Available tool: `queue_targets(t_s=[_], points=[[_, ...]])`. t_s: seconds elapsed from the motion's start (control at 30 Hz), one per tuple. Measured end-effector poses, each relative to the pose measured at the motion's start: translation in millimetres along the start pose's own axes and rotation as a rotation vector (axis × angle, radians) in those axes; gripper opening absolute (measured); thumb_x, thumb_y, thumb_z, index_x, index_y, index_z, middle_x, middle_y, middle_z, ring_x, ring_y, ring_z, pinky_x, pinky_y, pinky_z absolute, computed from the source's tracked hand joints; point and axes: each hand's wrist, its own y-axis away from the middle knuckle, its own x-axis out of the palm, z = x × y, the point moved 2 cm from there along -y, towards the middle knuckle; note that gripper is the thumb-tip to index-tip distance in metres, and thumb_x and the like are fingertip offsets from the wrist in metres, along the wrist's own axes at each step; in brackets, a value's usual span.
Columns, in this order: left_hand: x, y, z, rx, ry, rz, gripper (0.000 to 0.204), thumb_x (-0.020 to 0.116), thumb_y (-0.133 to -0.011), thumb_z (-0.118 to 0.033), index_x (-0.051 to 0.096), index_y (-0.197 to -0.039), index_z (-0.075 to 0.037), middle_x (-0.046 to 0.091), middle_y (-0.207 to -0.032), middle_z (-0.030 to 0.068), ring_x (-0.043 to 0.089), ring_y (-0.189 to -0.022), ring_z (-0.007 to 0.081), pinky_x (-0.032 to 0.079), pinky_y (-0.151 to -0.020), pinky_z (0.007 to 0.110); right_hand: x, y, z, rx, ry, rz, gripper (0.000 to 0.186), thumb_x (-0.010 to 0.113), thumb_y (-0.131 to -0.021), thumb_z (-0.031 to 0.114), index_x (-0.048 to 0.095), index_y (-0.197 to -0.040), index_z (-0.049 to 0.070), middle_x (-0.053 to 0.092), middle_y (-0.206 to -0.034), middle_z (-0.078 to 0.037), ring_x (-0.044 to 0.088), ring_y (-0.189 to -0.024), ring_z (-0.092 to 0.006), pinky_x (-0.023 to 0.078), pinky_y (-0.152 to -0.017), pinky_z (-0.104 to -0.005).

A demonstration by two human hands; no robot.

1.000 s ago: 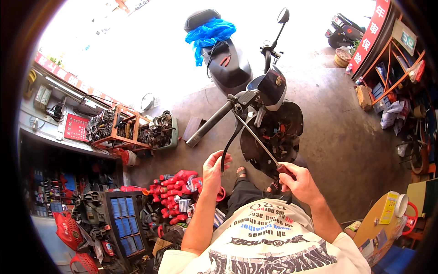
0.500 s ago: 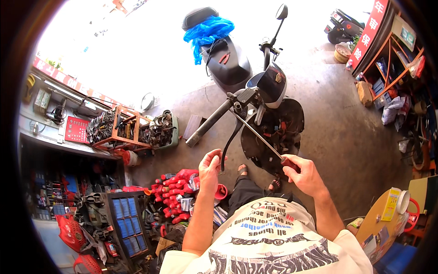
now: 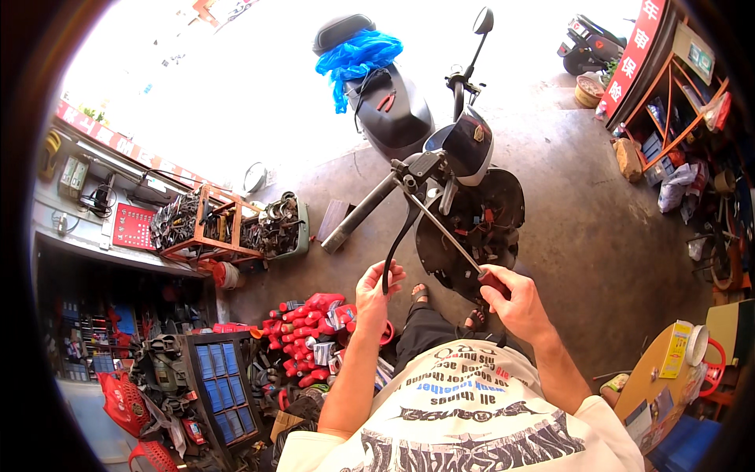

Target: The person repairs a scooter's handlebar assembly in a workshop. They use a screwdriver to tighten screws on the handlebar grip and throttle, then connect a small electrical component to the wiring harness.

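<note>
My right hand [image 3: 515,303] is wrapped round the dark handle of a long screwdriver [image 3: 447,232]. The shaft slants up and left, and its tip meets the lever mount beside the scooter's handlebar [image 3: 362,211]. My left hand [image 3: 379,291] has its fingers curled at the lower end of the black brake lever [image 3: 399,238], which hangs down from that mount. The scooter [image 3: 464,157] stands in front of me with its front panel area opened, and loose wires and connectors [image 3: 481,224] show inside. Exactly where the screwdriver tip seats is too small to make out.
Red-handled pliers [image 3: 386,101] lie on the scooter seat, by a blue plastic bag [image 3: 362,55]. To the left are a rack of tools [image 3: 212,224] and red bottles [image 3: 307,334]. Shelves [image 3: 668,118] and a round-edged wooden table [image 3: 641,385] stand at the right.
My left hand has shifted slightly right, its fingers now around the lever's lower end. My right hand has moved a little left with the screwdriver, whose tip stays at the mount.
</note>
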Motion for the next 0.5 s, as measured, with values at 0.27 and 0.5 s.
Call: queue_targets(t_s=[0.27,0.5], points=[[1.6,4.0,3.8,-0.011,-0.026,-0.026,0.028,0.062,-0.097,-0.015,0.060,-0.122,-0.002,0.067,-0.110,0.0083,0.067,-0.102,0.0186,0.053,-0.082,0.028,-1.0,-1.2,4.0,0.034,0.020,-0.001,0.027,0.064,-0.090,0.007,0.063,-0.115,-0.003,0.065,-0.079,-0.007,0.059,-0.054,-0.0104,0.050,-0.049,-0.0267],[-0.4,5.8,6.2,-0.010,-0.004,-0.035,0.032,0.067,-0.095,-0.020,0.059,-0.121,-0.002,0.068,-0.110,0.0081,0.067,-0.100,0.0184,0.054,-0.079,0.026,-4.3,7.4,-13.2,-0.061,-0.020,0.078,0.029,0.065,-0.088,0.004,0.062,-0.116,-0.003,0.069,-0.091,-0.012,0.067,-0.073,-0.0154,0.054,-0.070,-0.0284]])
